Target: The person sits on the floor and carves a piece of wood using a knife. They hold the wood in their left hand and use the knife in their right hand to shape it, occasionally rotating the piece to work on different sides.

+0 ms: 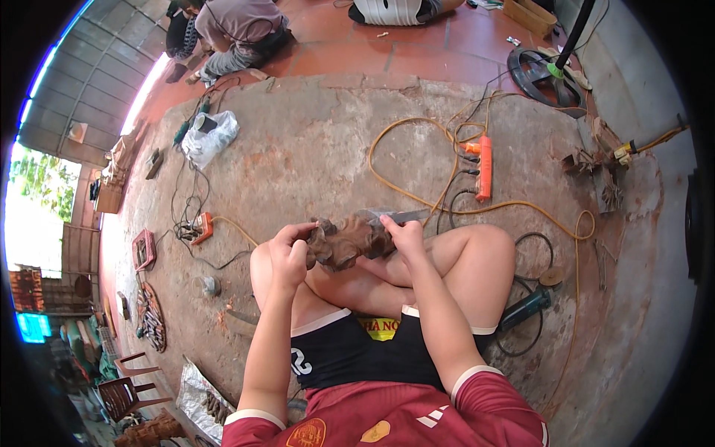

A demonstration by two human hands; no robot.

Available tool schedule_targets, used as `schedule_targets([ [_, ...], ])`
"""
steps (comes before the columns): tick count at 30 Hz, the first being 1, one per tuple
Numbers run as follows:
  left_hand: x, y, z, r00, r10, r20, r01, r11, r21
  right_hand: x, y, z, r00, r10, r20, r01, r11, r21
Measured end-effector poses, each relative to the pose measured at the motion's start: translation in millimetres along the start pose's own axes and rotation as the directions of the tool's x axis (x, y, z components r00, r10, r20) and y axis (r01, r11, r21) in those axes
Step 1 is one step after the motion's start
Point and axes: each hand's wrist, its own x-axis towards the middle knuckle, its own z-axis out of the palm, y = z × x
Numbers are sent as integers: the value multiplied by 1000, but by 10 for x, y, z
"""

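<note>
Above my crossed legs, a brown carved wooden piece (pixel 346 242) with knobby, rounded relief is held up in front of me. My left hand (pixel 290 249) is closed round its left end, thumb and fingers gripping the edge. At the other end, my right hand (pixel 404 237) pinches a thin, flat grey strip (pixel 408 217) that lies along the top of the carving. Whether the strip is a sheet or a blade is too small to tell. Some of my right fingers are hidden behind the wood.
An orange power strip (pixel 485 167) with a looping yellow cord lies ahead on the right; a second orange socket block (pixel 201 228) is at the left. A dark green power tool (pixel 525 309) rests by my right knee. A plastic bag (pixel 211 139) and seated people are farther off.
</note>
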Motion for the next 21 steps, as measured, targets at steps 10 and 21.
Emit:
schedule_targets([
  [10, -14, 90, 1, 999, -51, 1, 51, 998, -25, 1, -40, -24, 998, 36, 48, -37, 999, 23],
  [21, -15, 101, 4, 996, -85, 8, 85, 996, 20, 78, 12, -111, 998, -55, -9, 54, 995, -78],
])
